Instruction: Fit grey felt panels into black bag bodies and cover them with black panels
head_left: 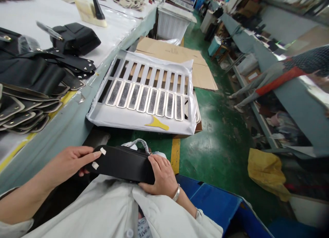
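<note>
A black leather bag (pixel 125 164) lies across my lap, its long flat side facing up. A clear-wrapped handle (pixel 140 142) curves up behind it. My left hand (pixel 77 159) pinches the bag's rounded left end, the thumb beside one of two small white tabs (pixel 95 165). Around the right end, my right hand (pixel 163 174) is closed, fingers over the top edge and thumb below. In front stands a white plastic-covered rack (pixel 123 121) with a row of dark, pale-edged rectangular pieces (pixel 150 100) and a yellow strip (pixel 157 123) on it.
Left, a worktable (pixel 110 34) carries stacked black leather pieces (pixel 28 73), another black bag (pixel 75 37) and a cream block (pixel 89 13). Flattened cardboard (pixel 177 54) lies beyond the rack. A blue box (pixel 213 200) is beside me; a person (pixel 272 80) is at the right bench.
</note>
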Tool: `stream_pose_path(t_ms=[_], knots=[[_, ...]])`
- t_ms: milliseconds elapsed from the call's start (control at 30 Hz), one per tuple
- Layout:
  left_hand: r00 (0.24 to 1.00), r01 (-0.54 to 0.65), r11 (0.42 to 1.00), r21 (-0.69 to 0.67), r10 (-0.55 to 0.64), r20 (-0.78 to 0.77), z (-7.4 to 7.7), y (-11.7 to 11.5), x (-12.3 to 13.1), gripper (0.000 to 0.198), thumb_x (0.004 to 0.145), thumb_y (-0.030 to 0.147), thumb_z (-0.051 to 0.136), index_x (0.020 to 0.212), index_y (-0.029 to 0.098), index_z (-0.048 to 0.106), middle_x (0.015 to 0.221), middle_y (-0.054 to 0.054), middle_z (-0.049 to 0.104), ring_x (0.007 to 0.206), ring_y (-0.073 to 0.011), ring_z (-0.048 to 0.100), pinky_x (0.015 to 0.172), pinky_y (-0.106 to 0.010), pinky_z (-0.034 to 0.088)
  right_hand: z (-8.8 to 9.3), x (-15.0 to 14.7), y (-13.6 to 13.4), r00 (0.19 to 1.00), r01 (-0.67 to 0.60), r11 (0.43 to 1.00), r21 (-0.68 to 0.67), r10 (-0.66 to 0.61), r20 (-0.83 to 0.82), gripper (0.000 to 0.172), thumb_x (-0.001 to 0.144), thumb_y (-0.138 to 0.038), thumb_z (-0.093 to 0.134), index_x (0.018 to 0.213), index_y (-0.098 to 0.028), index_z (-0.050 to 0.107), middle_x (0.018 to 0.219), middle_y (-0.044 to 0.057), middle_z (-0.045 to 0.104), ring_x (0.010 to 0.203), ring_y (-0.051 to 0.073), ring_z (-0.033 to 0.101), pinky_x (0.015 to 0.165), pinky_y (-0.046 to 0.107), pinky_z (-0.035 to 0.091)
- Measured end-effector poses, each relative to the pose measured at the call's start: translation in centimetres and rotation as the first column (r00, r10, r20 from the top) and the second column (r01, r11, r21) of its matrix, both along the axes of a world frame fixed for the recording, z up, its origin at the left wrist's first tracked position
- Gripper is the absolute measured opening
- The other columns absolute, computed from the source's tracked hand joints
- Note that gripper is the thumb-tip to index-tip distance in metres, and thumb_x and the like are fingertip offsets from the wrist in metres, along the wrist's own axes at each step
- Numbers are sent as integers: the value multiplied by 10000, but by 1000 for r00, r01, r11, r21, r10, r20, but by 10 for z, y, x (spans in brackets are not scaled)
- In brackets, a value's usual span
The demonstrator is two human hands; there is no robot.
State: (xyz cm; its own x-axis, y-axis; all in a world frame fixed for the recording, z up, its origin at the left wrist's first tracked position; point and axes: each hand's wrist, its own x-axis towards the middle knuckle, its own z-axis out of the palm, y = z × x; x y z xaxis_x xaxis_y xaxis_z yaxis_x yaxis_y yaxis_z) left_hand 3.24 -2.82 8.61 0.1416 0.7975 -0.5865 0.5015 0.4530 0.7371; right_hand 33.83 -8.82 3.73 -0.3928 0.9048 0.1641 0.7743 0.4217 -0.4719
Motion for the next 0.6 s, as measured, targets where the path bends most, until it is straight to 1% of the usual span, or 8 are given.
stream_pose_path(t_ms=[67, 100, 167, 267, 400, 500, 600], knots=[[1000, -15, 999, -49, 13, -28, -19, -8, -11, 437, 755, 587, 567, 653, 163, 589, 540, 52, 534, 496, -101, 481, 423, -167, 381, 6, -2, 5, 998, -18, 997, -79, 22, 56, 826, 599, -533, 691, 1265, -98, 470, 1220, 164, 532, 1123, 309, 460, 996, 463, 356], [999, -25, 998, -63, 24, -21, -26, -11, -13, 440, 753, 594, 566, 656, 165, 587, 541, 55, 532, 503, -103, 484, 425, -168, 380, 10, -4, 7, 996, -26, 993, -111, 35, 82, 836, 590, -530, 703, 1267, -98, 469, 1218, 159, 527, 1122, 308, 454, 1007, 459, 343], [998, -63, 995, -75, 64, 19, -34, -14, -13, 440, 743, 601, 578, 662, 168, 587, 541, 60, 530, 501, -102, 482, 423, -168, 374, 16, -9, 12, 989, -45, 986, -159, 67, 133, 811, 595, -508, 706, 1254, -96, 474, 1209, 154, 519, 1113, 307, 450, 1014, 455, 330], [988, -117, 990, -82, 124, 87, -32, -15, -8, 409, 745, 573, 609, 680, 169, 593, 544, 67, 540, 494, -92, 477, 429, -163, 365, 21, -16, 19, 978, -66, 977, -201, 103, 180, 733, 605, -472, 691, 1201, -93, 494, 1179, 157, 517, 1080, 304, 461, 981, 452, 353], [977, -150, 982, -115, 165, 134, -27, -11, -4, 359, 768, 519, 629, 689, 170, 598, 540, 74, 549, 489, -84, 468, 440, -160, 363, 22, -19, 23, 982, -39, 970, -239, 82, 169, 686, 578, -431, 695, 1158, -126, 490, 1125, 132, 527, 1037, 284, 474, 923, 435, 395], [978, -157, 981, -114, 170, 122, -32, -8, -3, 364, 762, 523, 631, 675, 171, 595, 527, 75, 543, 482, -86, 462, 426, -160, 343, 22, -18, 23, 986, -28, 969, -246, 68, 154, 678, 571, -425, 696, 1146, -136, 483, 1103, 122, 529, 1027, 270, 476, 908, 424, 401], [985, -151, 985, -90, 157, 67, -37, -8, -2, 381, 746, 533, 635, 647, 170, 579, 517, 79, 517, 475, -82, 440, 415, -155, 324, 22, -18, 23, 987, -24, 966, -256, 64, 150, 667, 570, -423, 694, 1135, -133, 488, 1100, 119, 530, 1020, 266, 478, 908, 416, 398]])
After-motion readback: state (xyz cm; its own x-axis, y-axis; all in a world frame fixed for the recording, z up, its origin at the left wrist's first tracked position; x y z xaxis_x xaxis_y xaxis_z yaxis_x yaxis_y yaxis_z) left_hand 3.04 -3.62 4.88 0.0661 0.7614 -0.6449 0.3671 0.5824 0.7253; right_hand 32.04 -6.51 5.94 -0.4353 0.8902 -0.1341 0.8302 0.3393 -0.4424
